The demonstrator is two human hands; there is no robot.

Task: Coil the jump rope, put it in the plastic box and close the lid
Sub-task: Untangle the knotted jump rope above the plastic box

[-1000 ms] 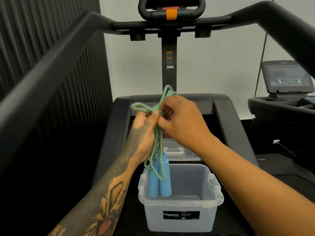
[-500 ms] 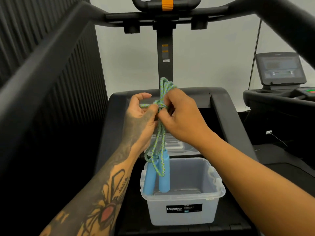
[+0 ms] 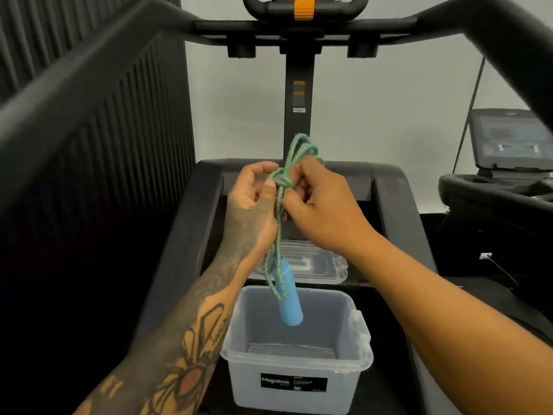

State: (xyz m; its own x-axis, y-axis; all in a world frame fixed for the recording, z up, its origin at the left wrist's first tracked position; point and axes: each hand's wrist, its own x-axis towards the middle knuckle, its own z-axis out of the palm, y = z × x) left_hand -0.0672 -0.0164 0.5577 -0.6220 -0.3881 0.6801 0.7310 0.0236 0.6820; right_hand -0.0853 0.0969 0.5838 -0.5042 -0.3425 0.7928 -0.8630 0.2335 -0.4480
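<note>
We're in a gym, standing on a black treadmill (image 3: 206,205) whose deck frame wraps around both hands. Its thick black handrails (image 3: 89,94) run past on either side, joining a crossbar above the hands, where a console with an orange safety clip (image 3: 304,9) sits on a dark upright post (image 3: 298,97). Off beyond the right hand we see a second exercise machine with a grey display screen (image 3: 511,139). Behind the left arm, a dark ribbed wall panel (image 3: 74,40).

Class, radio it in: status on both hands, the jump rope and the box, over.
Left hand and right hand both gripping the jump rope at its knot. Blue handles dangling over the open plastic box. Lid off, behind box. Nothing obstructing.
</note>
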